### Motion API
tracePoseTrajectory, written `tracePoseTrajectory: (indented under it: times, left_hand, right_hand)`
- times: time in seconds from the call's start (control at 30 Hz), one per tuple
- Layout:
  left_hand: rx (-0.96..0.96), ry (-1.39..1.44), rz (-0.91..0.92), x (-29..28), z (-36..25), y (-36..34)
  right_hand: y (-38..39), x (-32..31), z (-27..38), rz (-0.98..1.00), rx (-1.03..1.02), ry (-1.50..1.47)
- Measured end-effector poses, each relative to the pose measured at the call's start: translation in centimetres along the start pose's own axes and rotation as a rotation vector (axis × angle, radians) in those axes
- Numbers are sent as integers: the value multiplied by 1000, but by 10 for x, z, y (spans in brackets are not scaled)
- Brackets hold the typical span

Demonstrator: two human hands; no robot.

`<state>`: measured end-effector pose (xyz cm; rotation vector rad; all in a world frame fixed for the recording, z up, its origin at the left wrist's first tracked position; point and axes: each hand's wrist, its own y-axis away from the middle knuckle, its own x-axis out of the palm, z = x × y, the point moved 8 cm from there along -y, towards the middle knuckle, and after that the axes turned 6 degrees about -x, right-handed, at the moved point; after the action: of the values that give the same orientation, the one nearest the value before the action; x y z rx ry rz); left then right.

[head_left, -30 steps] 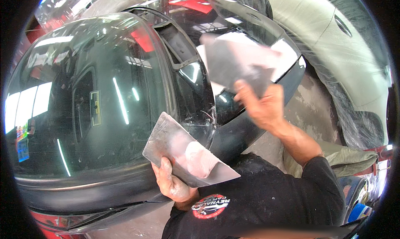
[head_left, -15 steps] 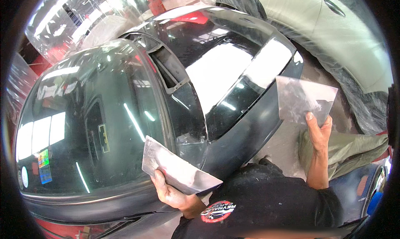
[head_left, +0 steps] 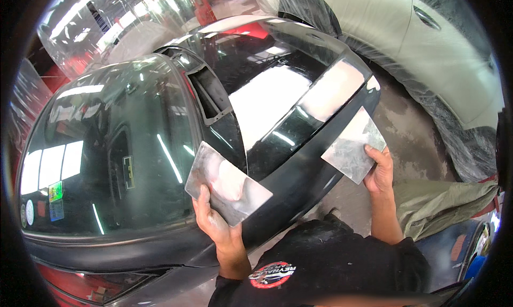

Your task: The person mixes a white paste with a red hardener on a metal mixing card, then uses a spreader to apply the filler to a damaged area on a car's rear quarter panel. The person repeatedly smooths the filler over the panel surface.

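Note:
Near the front of the car, my left hand (head_left: 218,224) grips the lower edge of a thin grey rectangular metal plate (head_left: 251,197). A lump of pale pink paste (head_left: 230,183) lies on the face of that plate. Further right, my right hand (head_left: 380,170) is closed on a second flat grey plate (head_left: 346,157), thumb on top and fingers hidden beneath. Whitish smears show on this second plate. The two plates are apart, both held above the side of a dark car (head_left: 299,192). Neither plate visibly touches the car.
The car's dark glass (head_left: 144,200) fills the left side. A pale, matt patch (head_left: 334,90) sits on its bodywork. Behind stands a light-coloured car (head_left: 385,18) partly wrapped in clear plastic sheeting (head_left: 449,130). Greenish cloth (head_left: 433,200) lies at right.
The right plate has moved left and down and turned, now closer to the left one. The left plate has risen and tilted so its face with the paste shows more fully.

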<state>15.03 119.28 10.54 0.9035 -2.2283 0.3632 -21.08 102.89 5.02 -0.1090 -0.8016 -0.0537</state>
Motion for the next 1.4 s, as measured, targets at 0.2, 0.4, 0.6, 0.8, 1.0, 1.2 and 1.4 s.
tracePoseTrajectory:
  times: [0.2,0.4,0.6,0.8,1.0,1.2,1.4]
  left_hand:
    - [40,-31,-33,1,5,-4]
    - [97,-26,37,16,11,2]
    - [138,-15,70,25,13,7]
    - [208,-90,86,33,14,17]
    - [292,-147,95,38,14,29]
    - [469,-242,-233,10,-14,32]
    - [578,-219,-11,1,-41,33]
  right_hand:
    - [9,29,24,49,-170,73]
    - [52,136,51,804,-874,938]
    - [92,178,27,1370,-1153,1261]
    - [109,196,13,1418,-1257,1396]
    - [121,198,-15,1478,-1193,1337]
    - [120,197,-22,1742,-853,1393]
    - [3,256,20,1182,-879,1300]
